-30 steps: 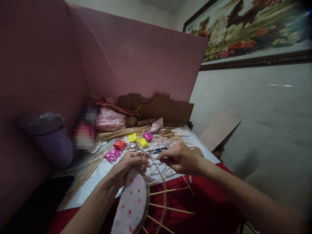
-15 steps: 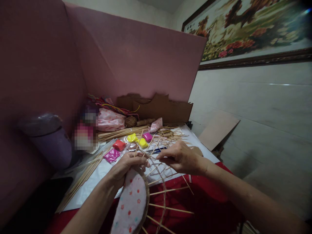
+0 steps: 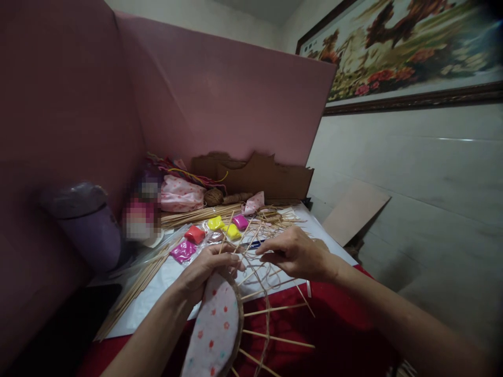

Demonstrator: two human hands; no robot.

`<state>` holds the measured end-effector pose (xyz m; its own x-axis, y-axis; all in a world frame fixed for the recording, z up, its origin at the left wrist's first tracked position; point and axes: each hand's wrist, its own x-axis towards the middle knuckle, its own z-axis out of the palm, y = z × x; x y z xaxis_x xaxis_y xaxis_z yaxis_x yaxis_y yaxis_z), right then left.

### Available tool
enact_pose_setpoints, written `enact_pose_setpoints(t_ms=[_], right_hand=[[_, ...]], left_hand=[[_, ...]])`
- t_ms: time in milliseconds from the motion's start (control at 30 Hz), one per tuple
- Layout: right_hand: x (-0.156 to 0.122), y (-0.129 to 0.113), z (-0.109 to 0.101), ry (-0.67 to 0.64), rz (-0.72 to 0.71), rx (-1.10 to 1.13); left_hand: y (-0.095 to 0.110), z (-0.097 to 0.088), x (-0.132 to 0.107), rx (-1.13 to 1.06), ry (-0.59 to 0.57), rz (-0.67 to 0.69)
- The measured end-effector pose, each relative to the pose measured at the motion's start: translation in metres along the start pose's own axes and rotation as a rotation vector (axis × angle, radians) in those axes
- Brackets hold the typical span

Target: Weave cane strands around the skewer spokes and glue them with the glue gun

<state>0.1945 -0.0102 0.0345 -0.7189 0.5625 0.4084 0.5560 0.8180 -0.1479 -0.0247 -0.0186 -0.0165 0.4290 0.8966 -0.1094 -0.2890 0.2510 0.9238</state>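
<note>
My left hand is closed on the upper edge of a round base covered in white cloth with small red and blue flowers. Thin wooden sticks stick out from its rim like spokes. A strand of thin twine runs across the sticks in a curve, apart from the rim. To the right, my right hand pinches the twine between thumb and index finger, close to the upper sticks. The base's lower part lies outside the view.
Clay packets, including a red one, lie on the white sheet beyond my hands. Bundled sticks lie at left, near a purple lidded container. Behind are a twine ball and cardboard. Red cloth covers the table.
The whole view has shifted slightly, so things appear a little further right. Both hands keep nearly the same place and grip; the right fingers have moved only a little.
</note>
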Motion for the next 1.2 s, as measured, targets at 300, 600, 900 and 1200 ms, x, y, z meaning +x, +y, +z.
enact_pose_setpoints(t_ms=[300,600,900,1200], right_hand=[[0.0,0.0014,-0.0009,-0.015,0.032,-0.015],[0.002,0.0012,-0.0023,0.008,0.067,-0.027],[0.0018,-0.0031,-0.0042,-0.016,0.096,-0.04],[0.0018,-0.0033,-0.0025,-0.016,0.111,-0.086]], left_hand=[[0.0003,0.0003,0.0014,0.004,0.009,0.001],[-0.001,-0.0004,0.0005,-0.016,0.023,0.007],[-0.0017,-0.0006,0.0012,-0.007,0.008,0.009],[-0.0024,-0.0017,0.0019,-0.016,0.018,0.0]])
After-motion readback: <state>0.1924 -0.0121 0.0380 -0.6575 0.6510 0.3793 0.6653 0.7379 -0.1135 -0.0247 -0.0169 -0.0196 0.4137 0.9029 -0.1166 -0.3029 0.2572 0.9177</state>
